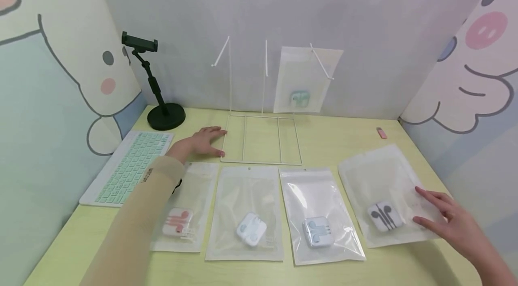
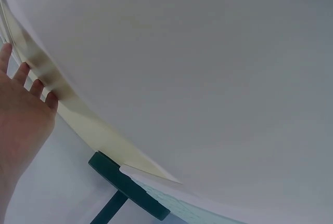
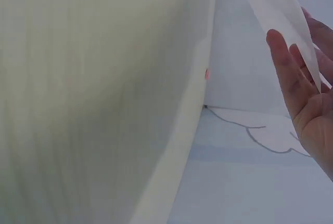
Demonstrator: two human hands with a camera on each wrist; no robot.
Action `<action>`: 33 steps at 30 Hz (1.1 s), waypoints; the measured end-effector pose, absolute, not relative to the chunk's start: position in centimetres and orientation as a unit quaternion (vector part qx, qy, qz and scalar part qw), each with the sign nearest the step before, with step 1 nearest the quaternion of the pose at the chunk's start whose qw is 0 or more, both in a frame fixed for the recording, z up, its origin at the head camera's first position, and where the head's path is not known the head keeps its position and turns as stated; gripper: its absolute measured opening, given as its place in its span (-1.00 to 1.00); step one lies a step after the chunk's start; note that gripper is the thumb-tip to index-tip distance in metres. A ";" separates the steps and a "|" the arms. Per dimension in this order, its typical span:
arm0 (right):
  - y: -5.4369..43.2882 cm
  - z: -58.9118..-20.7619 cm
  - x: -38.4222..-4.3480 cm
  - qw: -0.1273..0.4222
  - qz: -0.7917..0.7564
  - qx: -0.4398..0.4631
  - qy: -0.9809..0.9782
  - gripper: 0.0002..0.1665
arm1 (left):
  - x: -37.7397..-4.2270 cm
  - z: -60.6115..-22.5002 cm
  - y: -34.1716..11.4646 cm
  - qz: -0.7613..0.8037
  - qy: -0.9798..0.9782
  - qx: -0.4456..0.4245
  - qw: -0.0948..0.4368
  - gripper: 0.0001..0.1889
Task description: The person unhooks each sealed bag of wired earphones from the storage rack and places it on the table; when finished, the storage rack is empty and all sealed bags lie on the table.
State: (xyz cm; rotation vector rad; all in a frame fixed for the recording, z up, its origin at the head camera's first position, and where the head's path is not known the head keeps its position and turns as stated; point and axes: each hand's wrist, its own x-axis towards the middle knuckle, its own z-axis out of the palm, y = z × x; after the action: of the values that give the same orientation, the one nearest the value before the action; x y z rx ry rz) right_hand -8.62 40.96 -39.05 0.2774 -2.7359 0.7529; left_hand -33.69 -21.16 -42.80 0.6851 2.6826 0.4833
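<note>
My right hand (image 1: 455, 221) pinches the right edge of a clear-front zip bag (image 1: 378, 178) holding white-cased earphones (image 1: 384, 216) with dark grey buds. In the right wrist view, that bag's edge (image 3: 281, 16) runs between thumb and fingers, raised off the table. My left hand (image 1: 202, 141), thumb and fingers spread, touches the left side of a white wire display rack (image 1: 262, 162). One bag (image 1: 289, 65) with pale green earphones hangs on the rack's right hook. Three more bags lie in a row before it: pink earphones (image 1: 178, 222), pale blue (image 1: 252, 229) and blue (image 1: 318, 232).
A white keyboard with mint keys (image 1: 133, 169) lies at the left, beside the left forearm. Behind it stands a black phone stand (image 1: 166, 116). A small pink USB stick (image 1: 381, 133) lies at the back right. Walls close off the back and both sides.
</note>
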 end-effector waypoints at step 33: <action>44.6 -43.3 -9.0 -0.040 0.183 0.193 -0.963 -0.04 | -33.6 -42.7 -21.1 0.168 0.943 0.235 0.165 -0.06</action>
State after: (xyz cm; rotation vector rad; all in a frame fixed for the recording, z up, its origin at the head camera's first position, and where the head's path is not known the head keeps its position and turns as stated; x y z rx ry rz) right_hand -9.02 44.62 -43.29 0.6234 -3.1050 0.5907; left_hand -33.64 -21.08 -42.69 0.6699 2.6860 0.4792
